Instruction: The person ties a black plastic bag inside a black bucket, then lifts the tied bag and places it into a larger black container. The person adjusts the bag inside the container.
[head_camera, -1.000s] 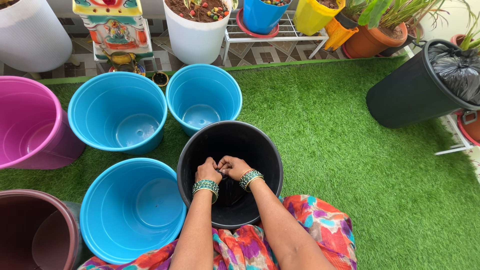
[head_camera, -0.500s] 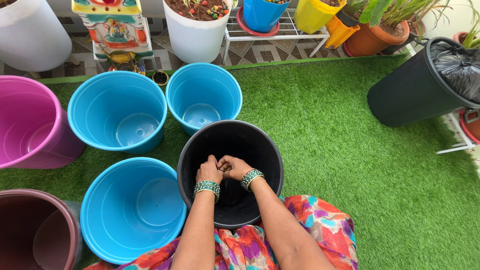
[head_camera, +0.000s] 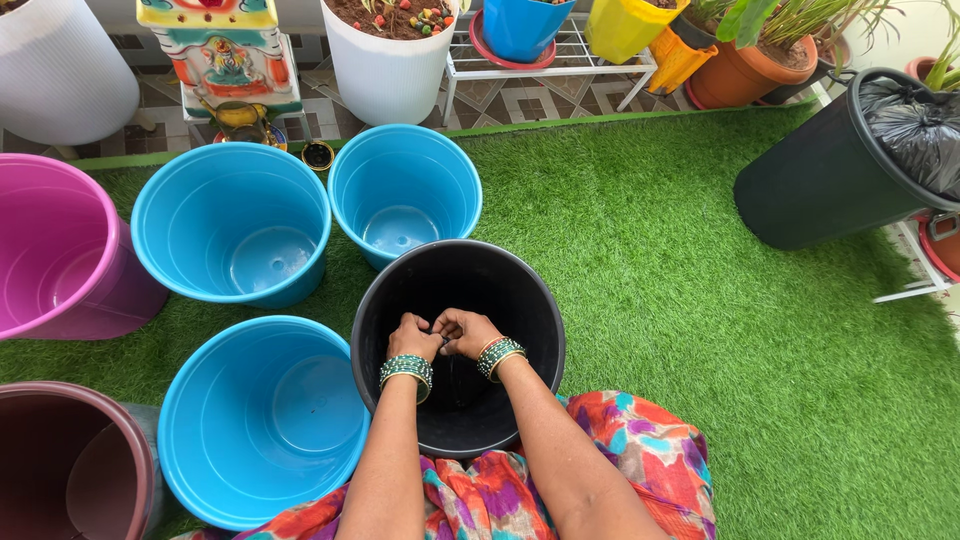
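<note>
**Both hands inside the black pot: contents of view**

Item 1. My left hand (head_camera: 413, 338) and right hand (head_camera: 466, 331) sit knuckle to knuckle, both fingers curled inward, over the mouth of the black plastic pot (head_camera: 520, 300). Something small and dark lies between the fingertips; I cannot make out what it is, nor whether either hand truly grips it. Green bangles (head_camera: 407, 369) ring both wrists.

Item 2. The black pot stands on the artificial grass (head_camera: 680, 260), just ahead of my lap, which is covered by a multicoloured printed cloth (head_camera: 640, 450). Its floor is mostly hidden by my hands and forearms.

Item 3. Three empty blue pots: one at near left (head_camera: 265, 420), touching the black pot's rim; one at far left (head_camera: 230, 225); one directly beyond (head_camera: 405, 195).

Item 4. Pink pot (head_camera: 60, 250), cut off by the left edge. Maroon pot (head_camera: 70, 460), cut off at the lower left corner.

Item 5. Black bin (head_camera: 810, 180) at right, tilted, lined with a black bag, partly out of frame.

Item 6. Along the top edge, all cropped: white planter (head_camera: 385, 70) with soil, a painted figurine stand (head_camera: 225, 50), blue, yellow and terracotta pots on a white wire rack (head_camera: 560, 62).
</note>
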